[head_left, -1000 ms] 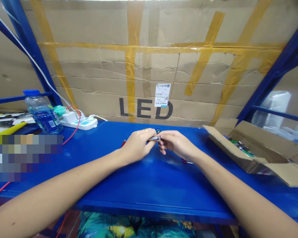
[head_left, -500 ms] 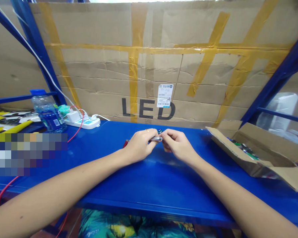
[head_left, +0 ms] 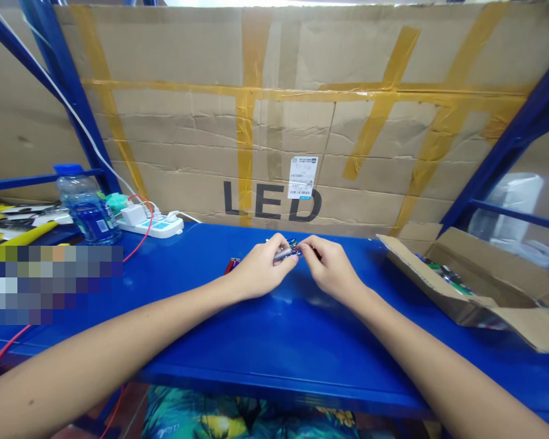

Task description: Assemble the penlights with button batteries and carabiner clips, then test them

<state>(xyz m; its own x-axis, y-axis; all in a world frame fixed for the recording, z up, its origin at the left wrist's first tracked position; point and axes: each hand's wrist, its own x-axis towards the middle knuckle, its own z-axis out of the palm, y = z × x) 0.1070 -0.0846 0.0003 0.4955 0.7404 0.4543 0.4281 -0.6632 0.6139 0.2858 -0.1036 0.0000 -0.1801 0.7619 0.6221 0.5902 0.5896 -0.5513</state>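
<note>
My left hand (head_left: 265, 268) is closed around a slim silver metal tube (head_left: 282, 254), thumb and fingers pressing on its sides. The tube's right end points at my right hand (head_left: 330, 265), whose thumb and forefinger are pinched together close to that end. Whatever lies between those right fingertips is too small to make out. Just behind the tube are small shiny dark pieces (head_left: 293, 242), partly hidden by my left fingers. Beside my left wrist, red slim pieces (head_left: 230, 266) lie on the blue table (head_left: 274, 341), partly covered by the hand.
An open cardboard box (head_left: 466, 308) with several small coloured and silver pieces stands on the right. At the left are a blue-capped bottle (head_left: 86, 210), a white power strip (head_left: 162, 227), a red cable (head_left: 139, 244) and yellow-handled tools (head_left: 32, 233). A large cardboard sheet (head_left: 187, 134) closes off the back.
My right fingertips have shifted slightly at the tube's end, and the tube has tilted a little in my left hand. More of the red pieces shows beside the left wrist.
</note>
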